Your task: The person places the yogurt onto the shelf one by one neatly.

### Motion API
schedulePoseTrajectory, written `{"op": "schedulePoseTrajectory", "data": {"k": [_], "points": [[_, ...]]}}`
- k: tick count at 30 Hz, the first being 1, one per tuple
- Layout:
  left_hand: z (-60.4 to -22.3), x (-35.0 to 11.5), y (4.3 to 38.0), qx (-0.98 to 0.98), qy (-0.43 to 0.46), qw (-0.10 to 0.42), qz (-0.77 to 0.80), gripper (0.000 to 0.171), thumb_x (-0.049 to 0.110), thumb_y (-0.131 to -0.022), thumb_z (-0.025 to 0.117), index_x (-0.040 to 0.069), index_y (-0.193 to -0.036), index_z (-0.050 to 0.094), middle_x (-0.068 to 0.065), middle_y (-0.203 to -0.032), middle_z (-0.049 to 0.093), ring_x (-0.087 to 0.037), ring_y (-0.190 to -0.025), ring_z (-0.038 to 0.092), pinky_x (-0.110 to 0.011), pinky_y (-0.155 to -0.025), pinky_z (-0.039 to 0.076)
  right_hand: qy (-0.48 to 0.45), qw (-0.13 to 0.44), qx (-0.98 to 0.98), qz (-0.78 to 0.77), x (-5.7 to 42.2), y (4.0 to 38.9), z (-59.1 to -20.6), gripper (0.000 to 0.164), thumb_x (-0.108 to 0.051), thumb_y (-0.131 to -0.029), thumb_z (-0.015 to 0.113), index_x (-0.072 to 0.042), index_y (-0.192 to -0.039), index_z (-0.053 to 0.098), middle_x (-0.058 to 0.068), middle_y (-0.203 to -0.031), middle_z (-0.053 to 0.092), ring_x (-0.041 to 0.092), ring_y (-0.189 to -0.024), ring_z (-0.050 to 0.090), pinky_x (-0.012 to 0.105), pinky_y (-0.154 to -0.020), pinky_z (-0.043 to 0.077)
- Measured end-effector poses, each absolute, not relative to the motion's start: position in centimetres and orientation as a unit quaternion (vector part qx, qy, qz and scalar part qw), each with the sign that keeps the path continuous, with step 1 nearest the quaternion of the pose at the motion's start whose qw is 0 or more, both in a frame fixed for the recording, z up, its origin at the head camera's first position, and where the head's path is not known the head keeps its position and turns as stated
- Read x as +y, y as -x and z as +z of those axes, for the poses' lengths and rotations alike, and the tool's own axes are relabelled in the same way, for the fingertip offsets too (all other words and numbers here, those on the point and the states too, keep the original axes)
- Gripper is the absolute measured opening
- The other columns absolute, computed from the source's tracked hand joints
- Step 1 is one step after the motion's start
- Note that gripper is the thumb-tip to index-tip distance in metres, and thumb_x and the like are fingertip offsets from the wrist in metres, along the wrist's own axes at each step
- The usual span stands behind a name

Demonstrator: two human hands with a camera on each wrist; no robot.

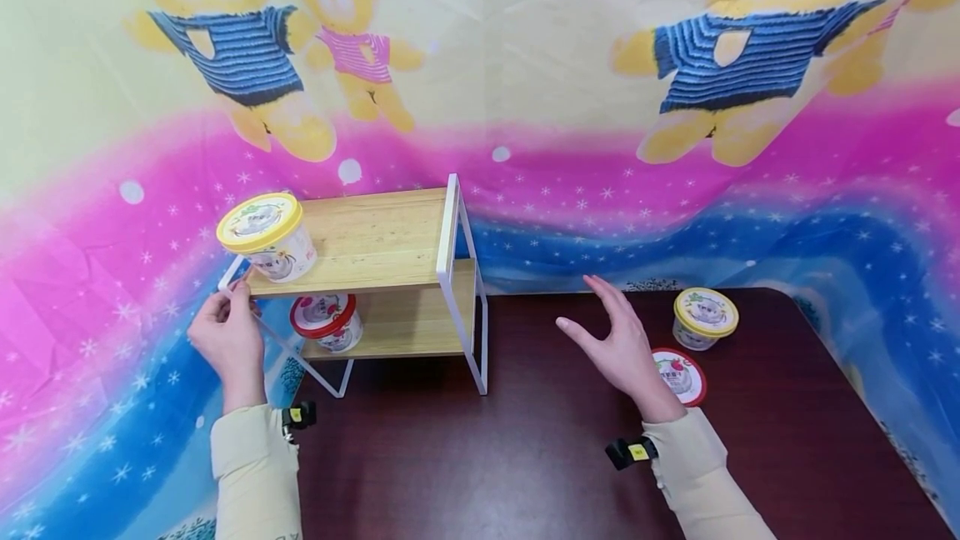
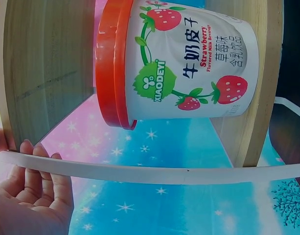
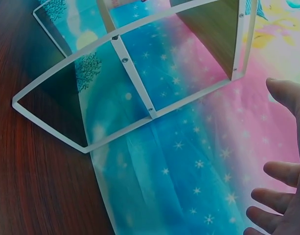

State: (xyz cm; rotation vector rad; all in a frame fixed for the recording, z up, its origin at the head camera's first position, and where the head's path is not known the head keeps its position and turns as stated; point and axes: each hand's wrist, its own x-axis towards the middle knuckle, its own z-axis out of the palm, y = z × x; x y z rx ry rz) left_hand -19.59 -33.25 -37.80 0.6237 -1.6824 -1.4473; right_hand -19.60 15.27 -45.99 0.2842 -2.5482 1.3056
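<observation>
My left hand point(image 1: 232, 332) pinches the front left corner of a two-tier shelf rack point(image 1: 375, 227), with wooden boards and a white metal frame. In the left wrist view the fingers point(image 2: 34, 186) curl round its white side bar. On the top board, just above that hand, stands a tub with a yellow lid point(image 1: 258, 223). A strawberry milk tub with a red lid point(image 2: 189, 63) sits on the lower board. To the right of the rack, my right hand point(image 1: 618, 340) hovers with fingers spread, holding nothing.
A second yellow-lidded tub point(image 1: 705, 315) stands at the back right of the dark wooden table point(image 1: 525, 457). Beside it is another red-lidded tub point(image 1: 682, 377), partly hidden by the right wrist. A cloth printed with bears point(image 1: 495, 90) hangs behind the table.
</observation>
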Motion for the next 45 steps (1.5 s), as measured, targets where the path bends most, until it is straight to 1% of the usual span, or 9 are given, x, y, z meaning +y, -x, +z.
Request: {"op": "schedulePoseTrajectory", "data": {"k": [9, 15, 22, 32, 38, 41, 45], "points": [[-37.8, -33.3, 19.6, -0.662, -0.247, 0.407, -0.579, 0.022, 0.028, -0.096, 0.073, 0.007, -0.093, 0.079, 0.003, -0.083, 0.069, -0.01, -0.071, 0.061, -0.021, -0.07, 0.047, -0.086, 0.132, -0.881, 0.446, 16.4, 19.3, -46.5, 0.08, -0.049, -0.091, 0.074, -0.025, -0.158, 0.037, 0.011, -0.161, 0.033, 0.037, -0.146, 0.029, 0.073, -0.106, 0.027], [-37.9, -33.3, 19.6, -0.659, -0.247, 0.407, -0.582, 0.023, 0.029, -0.096, 0.073, 0.008, -0.09, 0.078, 0.002, -0.086, 0.069, -0.011, -0.074, 0.061, -0.022, -0.071, 0.047, -0.074, 0.128, -0.879, 0.453, 17.0, 19.1, -47.0, 0.081, -0.05, -0.091, 0.074, -0.026, -0.159, 0.037, 0.011, -0.161, 0.033, 0.038, -0.146, 0.03, 0.073, -0.106, 0.027], [-38.0, -33.3, 19.6, -0.657, -0.246, 0.406, -0.586, 0.023, 0.029, -0.096, 0.073, 0.008, -0.089, 0.078, 0.002, -0.085, 0.069, -0.012, -0.074, 0.061, -0.022, -0.071, 0.047, -0.067, 0.131, -0.874, 0.464, 17.6, 18.6, -47.6, 0.08, -0.047, -0.091, 0.075, -0.029, -0.158, 0.037, 0.008, -0.16, 0.034, 0.035, -0.145, 0.031, 0.072, -0.106, 0.028], [-37.9, -33.3, 19.6, -0.657, -0.24, 0.411, -0.584, 0.024, 0.029, -0.096, 0.073, 0.007, -0.087, 0.077, 0.002, -0.084, 0.069, -0.013, -0.073, 0.061, -0.022, -0.07, 0.047, -0.043, 0.127, -0.879, 0.457, 19.0, 17.7, -48.0, 0.081, -0.047, -0.092, 0.074, -0.022, -0.159, 0.036, 0.014, -0.16, 0.032, 0.04, -0.144, 0.031, 0.072, -0.106, 0.028], [-38.1, -33.3, 19.7, -0.656, -0.238, 0.415, -0.583, 0.025, 0.029, -0.096, 0.073, 0.007, -0.086, 0.076, 0.001, -0.092, 0.071, -0.017, -0.076, 0.063, -0.022, -0.071, 0.048, -0.037, 0.134, -0.882, 0.45, 19.8, 17.4, -48.6, 0.08, -0.046, -0.092, 0.075, -0.018, -0.157, 0.039, 0.016, -0.159, 0.034, 0.041, -0.142, 0.034, 0.071, -0.104, 0.031], [-38.1, -33.4, 19.8, -0.658, -0.24, 0.413, -0.581, 0.025, 0.03, -0.096, 0.073, 0.007, -0.086, 0.076, 0.0, -0.094, 0.071, -0.016, -0.076, 0.063, -0.022, -0.072, 0.048, -0.029, 0.136, -0.885, 0.444, 20.3, 17.2, -48.8, 0.079, -0.046, -0.092, 0.075, -0.018, -0.157, 0.039, 0.016, -0.158, 0.035, 0.042, -0.141, 0.034, 0.072, -0.103, 0.032], [-38.2, -33.5, 19.8, -0.658, -0.238, 0.414, -0.583, 0.025, 0.03, -0.096, 0.073, 0.008, -0.086, 0.076, 0.001, -0.092, 0.071, -0.013, -0.074, 0.062, -0.021, -0.071, 0.048, -0.017, 0.132, -0.889, 0.438, 21.0, 16.9, -49.0, 0.08, -0.047, -0.092, 0.074, -0.017, -0.157, 0.039, 0.018, -0.159, 0.034, 0.044, -0.142, 0.032, 0.074, -0.102, 0.03]]}}
